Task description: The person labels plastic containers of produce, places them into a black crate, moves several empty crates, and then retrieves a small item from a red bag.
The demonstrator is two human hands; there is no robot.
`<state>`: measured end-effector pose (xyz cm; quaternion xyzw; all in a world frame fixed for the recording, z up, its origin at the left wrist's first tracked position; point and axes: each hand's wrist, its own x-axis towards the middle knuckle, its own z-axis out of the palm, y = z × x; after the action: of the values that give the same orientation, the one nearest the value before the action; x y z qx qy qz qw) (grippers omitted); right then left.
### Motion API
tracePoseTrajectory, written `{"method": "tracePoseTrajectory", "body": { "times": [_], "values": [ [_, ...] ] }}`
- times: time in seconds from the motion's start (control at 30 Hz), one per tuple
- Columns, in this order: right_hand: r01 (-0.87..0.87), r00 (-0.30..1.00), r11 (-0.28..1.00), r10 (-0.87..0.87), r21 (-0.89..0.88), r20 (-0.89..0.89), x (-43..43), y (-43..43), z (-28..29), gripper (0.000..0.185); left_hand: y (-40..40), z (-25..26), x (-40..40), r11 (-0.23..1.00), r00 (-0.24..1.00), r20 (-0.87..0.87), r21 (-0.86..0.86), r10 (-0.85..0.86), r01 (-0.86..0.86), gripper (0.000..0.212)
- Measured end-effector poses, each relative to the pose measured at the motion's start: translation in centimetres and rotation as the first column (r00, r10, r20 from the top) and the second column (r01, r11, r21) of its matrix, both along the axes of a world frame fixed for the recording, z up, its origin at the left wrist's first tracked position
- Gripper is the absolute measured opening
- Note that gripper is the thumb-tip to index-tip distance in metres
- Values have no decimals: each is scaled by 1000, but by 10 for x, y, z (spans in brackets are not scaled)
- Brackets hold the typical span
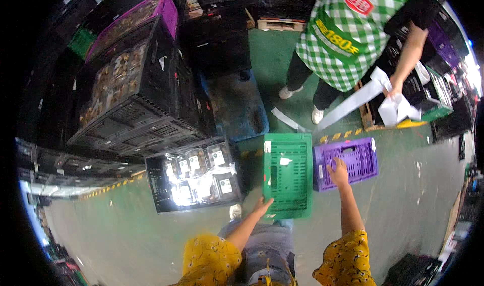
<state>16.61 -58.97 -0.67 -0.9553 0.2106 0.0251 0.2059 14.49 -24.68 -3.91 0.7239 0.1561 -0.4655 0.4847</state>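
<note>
A green plastic crate [289, 180] with slotted panels is in front of me, at my feet, with paper scraps stuck on it. My left hand [263, 206] grips its near left edge. To the right of it sits a purple plastic crate [359, 165], also slotted. Over the left part of the purple crate is my right hand [339, 172], thumb and fingers spread; whether it grips an edge there I cannot tell. At my left, a black crate [157, 189] holds several clear plastic packs [194, 163] with white labels.
Stacked black crates [159, 70] rise at the far left, a blue pallet [261, 114] beside them. A co-worker in a green checked apron [344, 32] stands ahead, holding a long white strip [348, 102]. Crates on a wooden pallet [365, 114] stand at right.
</note>
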Motion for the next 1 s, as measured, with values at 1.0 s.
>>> {"method": "tracePoseTrajectory", "body": {
  "times": [1.0],
  "values": [
    [-70,986,997,71,14,-148,-251,-42,117,71,-100,87,85,958,971,22,-174,237,-229,41]
  ]
}}
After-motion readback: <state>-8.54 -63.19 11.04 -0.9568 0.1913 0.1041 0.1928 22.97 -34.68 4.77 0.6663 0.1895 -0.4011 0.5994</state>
